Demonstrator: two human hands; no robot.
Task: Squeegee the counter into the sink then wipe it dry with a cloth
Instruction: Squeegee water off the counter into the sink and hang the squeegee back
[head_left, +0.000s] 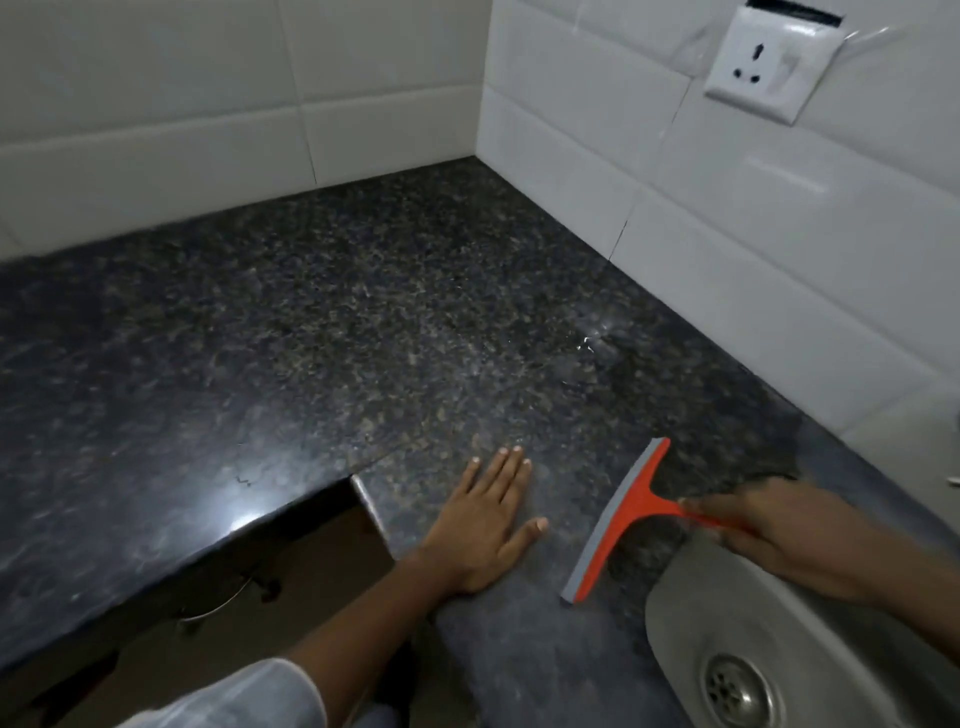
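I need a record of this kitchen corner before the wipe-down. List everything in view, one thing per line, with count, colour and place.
counter: one, dark speckled stone, fills the middle, runs into the wall corner
squeegee: one, orange with a grey blade, on the counter just left of the sink
sink: one, steel, lower right
drain: one, metal, in the sink bottom
wall tiles: many, white, behind and to the right of the counter
socket plate: one, white, on the right wall, top right
sleeve: one, white, bottom edge, left arm
left hand: flat on the counter, fingers straight
right hand: over the sink edge, holds the squeegee handle
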